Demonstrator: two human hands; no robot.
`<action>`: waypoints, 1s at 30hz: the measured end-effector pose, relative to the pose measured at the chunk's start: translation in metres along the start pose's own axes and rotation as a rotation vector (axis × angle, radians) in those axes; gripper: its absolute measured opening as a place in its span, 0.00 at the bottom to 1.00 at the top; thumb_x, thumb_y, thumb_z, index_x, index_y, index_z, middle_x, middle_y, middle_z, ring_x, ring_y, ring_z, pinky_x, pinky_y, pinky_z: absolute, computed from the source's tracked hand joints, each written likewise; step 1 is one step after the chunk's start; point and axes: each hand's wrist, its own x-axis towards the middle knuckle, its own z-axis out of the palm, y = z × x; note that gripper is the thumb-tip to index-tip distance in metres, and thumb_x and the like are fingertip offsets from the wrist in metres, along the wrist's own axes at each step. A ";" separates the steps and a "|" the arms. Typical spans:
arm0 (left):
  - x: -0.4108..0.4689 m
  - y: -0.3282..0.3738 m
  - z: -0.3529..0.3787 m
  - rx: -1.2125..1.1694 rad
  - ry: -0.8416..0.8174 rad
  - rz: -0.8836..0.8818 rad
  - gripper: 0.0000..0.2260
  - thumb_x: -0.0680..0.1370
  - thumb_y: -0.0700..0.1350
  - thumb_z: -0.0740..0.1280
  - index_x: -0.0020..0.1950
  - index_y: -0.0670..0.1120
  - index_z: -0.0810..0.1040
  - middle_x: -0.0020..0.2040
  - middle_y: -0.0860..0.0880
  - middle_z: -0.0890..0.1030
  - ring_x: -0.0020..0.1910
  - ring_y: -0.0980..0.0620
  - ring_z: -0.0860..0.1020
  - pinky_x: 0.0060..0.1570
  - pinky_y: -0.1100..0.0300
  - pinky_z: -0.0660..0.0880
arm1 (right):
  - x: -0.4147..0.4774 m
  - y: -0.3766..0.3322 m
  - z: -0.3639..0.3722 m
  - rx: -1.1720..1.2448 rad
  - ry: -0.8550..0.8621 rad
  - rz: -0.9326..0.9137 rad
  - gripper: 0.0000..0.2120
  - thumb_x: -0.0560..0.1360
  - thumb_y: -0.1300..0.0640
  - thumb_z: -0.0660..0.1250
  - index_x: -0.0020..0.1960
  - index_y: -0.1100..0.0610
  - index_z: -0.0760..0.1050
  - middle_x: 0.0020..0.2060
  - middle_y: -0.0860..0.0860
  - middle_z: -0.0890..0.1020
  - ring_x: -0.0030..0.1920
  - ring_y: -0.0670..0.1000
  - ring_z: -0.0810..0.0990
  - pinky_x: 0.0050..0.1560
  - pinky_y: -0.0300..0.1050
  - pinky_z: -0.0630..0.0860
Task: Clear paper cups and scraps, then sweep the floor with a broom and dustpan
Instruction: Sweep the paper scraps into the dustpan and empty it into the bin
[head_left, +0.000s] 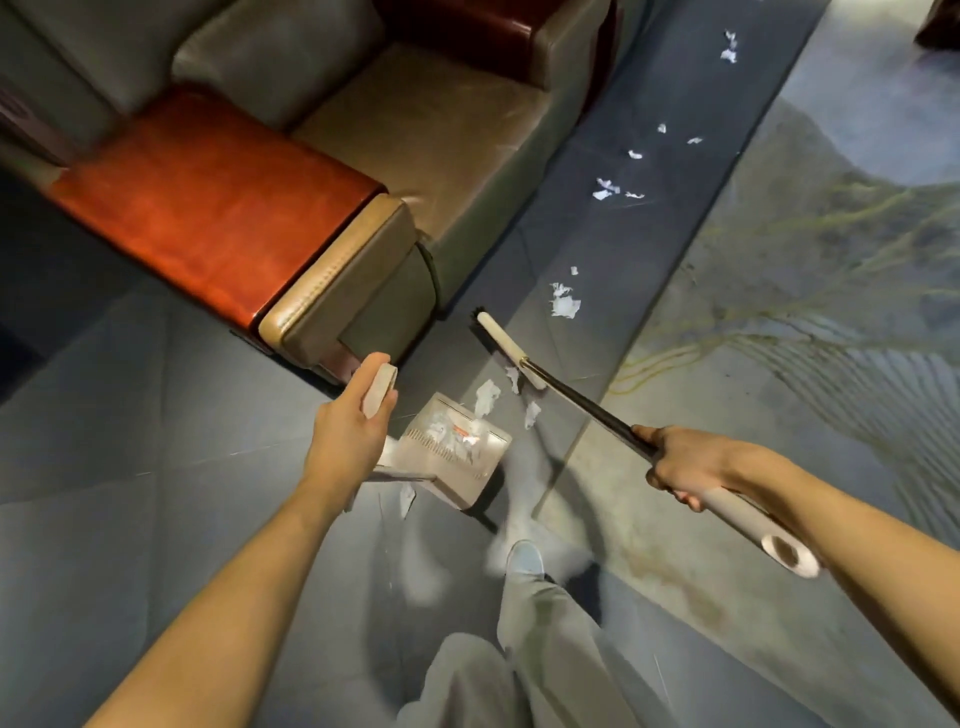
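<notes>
My left hand (349, 427) grips the top of the beige dustpan handle (379, 389). The dustpan (457, 462) stands on the dark floor below it, with white paper scraps inside. My right hand (685, 460) grips the broom handle (587, 402) where the black shaft meets its beige end. The broom head (506, 347) rests on the floor just beyond the dustpan. A few white scraps (488, 397) lie between broom head and dustpan mouth. More scraps (563, 301) trail away along the dark floor strip (613, 188).
A grey and brown leather sofa (363, 291) with a red wooden armrest (208, 208) stands at the left, its corner close to the dustpan. A patterned carpet (810, 291) covers the floor on the right. My legs and a shoe (524, 558) are below the dustpan.
</notes>
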 end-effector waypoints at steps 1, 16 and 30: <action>0.008 0.003 0.000 0.012 -0.010 0.002 0.14 0.82 0.50 0.61 0.65 0.64 0.70 0.51 0.43 0.78 0.41 0.52 0.73 0.40 0.60 0.69 | 0.007 -0.002 -0.002 -0.027 0.002 0.006 0.36 0.72 0.67 0.56 0.77 0.50 0.55 0.24 0.54 0.74 0.19 0.49 0.71 0.23 0.39 0.72; 0.080 0.011 -0.005 0.109 -0.121 0.390 0.08 0.81 0.46 0.62 0.56 0.58 0.71 0.39 0.63 0.76 0.38 0.67 0.75 0.33 0.78 0.67 | -0.012 -0.049 0.062 0.263 -0.236 0.151 0.28 0.71 0.65 0.59 0.70 0.53 0.67 0.27 0.51 0.73 0.22 0.47 0.70 0.26 0.38 0.70; 0.032 -0.030 -0.057 0.052 -0.198 0.231 0.18 0.81 0.51 0.61 0.71 0.53 0.69 0.62 0.49 0.77 0.58 0.47 0.76 0.59 0.51 0.75 | -0.067 -0.063 0.133 0.461 -0.048 0.151 0.37 0.72 0.68 0.59 0.76 0.45 0.56 0.20 0.49 0.70 0.20 0.48 0.68 0.22 0.37 0.68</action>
